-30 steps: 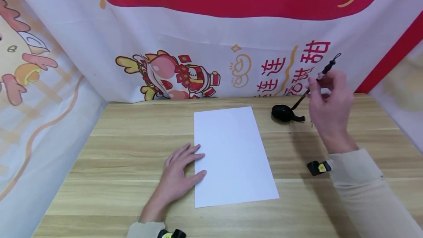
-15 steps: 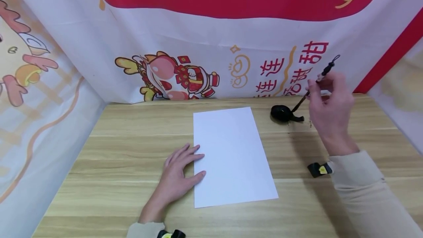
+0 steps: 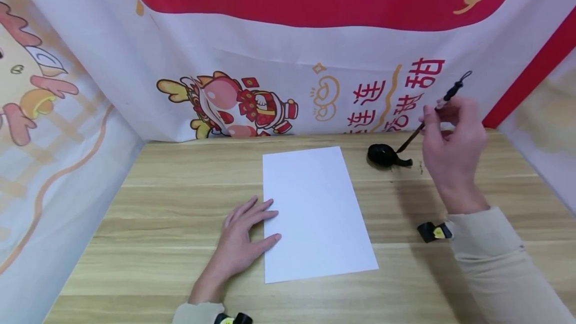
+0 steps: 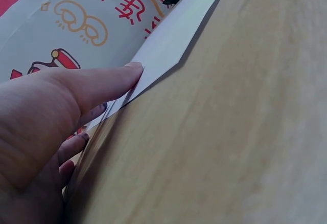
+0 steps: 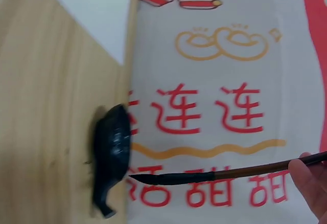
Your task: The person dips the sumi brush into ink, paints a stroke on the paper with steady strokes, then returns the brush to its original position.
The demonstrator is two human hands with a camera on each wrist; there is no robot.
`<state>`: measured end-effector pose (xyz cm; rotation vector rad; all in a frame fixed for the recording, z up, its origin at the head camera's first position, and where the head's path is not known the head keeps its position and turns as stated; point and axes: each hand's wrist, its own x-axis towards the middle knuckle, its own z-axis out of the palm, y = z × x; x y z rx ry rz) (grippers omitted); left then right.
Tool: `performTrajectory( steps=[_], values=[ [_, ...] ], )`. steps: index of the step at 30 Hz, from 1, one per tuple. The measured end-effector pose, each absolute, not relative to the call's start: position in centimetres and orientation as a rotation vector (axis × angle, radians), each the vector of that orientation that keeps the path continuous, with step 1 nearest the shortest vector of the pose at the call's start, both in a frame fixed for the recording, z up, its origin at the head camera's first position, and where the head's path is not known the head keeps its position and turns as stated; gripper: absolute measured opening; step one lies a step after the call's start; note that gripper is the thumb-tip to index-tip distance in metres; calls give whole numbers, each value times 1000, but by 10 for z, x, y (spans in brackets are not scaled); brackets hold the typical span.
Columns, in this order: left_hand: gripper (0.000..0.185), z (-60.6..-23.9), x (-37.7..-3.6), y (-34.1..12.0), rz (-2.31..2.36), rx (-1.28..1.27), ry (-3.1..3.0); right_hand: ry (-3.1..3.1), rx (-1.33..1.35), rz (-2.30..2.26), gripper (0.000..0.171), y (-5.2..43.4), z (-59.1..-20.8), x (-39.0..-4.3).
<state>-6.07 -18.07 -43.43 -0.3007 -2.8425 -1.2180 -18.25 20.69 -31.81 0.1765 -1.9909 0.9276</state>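
Note:
A long ink brush (image 3: 413,136) is pinched in my right hand (image 3: 456,151), slanting down to the left with its loop end up. In the right wrist view the dark bristle tip of the brush (image 5: 173,178) is at the edge of a black ink dish (image 5: 112,150) with a curved handle; I cannot tell whether they touch. That dish (image 3: 383,155) sits on the wooden table to the right of a white sheet of paper (image 3: 315,204). My left hand (image 3: 240,239) lies with spread fingers on the paper's left edge, the thumb pressing the sheet (image 4: 176,35).
Small dark specks mark the wooden table (image 3: 180,244) near the dish. A printed cloth (image 3: 252,44) hangs along the table's back edge, and another printed cloth (image 3: 90,129) stands at the left. Each wrist wears a small black camera (image 3: 434,232).
My right hand has shifted slightly to the right, drawing the brush tip a little along the dish's right side. The left hand and paper have stayed in place.

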Motion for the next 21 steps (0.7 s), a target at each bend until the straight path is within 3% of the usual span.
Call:
performTrajectory(
  steps=[6, 11, 21],
  values=[
    [47, -433, -60, -182, -1289, -268, -2843, -1940, 118, 1015, 30, 190, -298, -169],
    [44, -430, -60, -184, -1317, -264, -2857, -1880, 79, 1140, 33, 165, -284, -148],
    [44, -430, -61, -185, -1310, -294, -2860, -1773, 72, 1360, 30, 127, -279, -112]
  ],
)
